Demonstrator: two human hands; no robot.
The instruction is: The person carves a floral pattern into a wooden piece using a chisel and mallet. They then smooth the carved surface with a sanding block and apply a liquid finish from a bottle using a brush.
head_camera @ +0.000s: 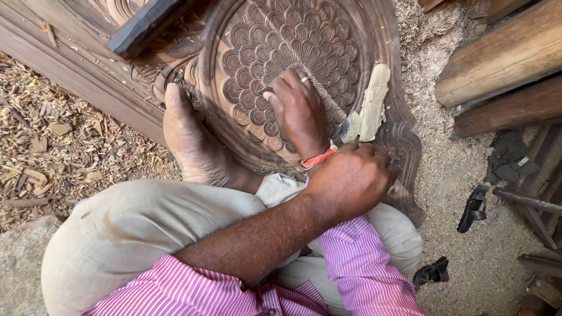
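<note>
1. Carved wooden panel (281,47): dark, round fan-and-scale relief inside a scalloped border, lying flat on the ground under the person. Judged heavy and stiff. The raised scales look liable to chip, so the plain outer frame (76,64) is the safer place to take hold. Its top and left ends are cut off by the picture edge.
2. Ground (456,175): covered in sawdust, with wood chips (52,146) heaped to the left.
3. Rough beams (503,58): stacked at upper right, only partly in view.
4. Dark plank (146,23): resting across the panel's upper left.
5. Bare foot (190,137): planted on the carving's left border, just beside the round relief.
6. Left hand (351,181): crossed over the right wrist, at the panel's lower right border. Its fingers are curled into a tight fist, and whether it grips anything is hidden.
7. Right hand (298,111): on the centre of the relief, fingers (278,88) bent and pressed to the wood. Cannot tell whether anything lies beneath them. It wears a ring, and a red thread (319,158) at the wrist.
8. Pale strip (372,102): lying on the border just right of the right hand; material unclear.
9. Black sandals (473,208): well apart, on the sawdust at right.
</note>
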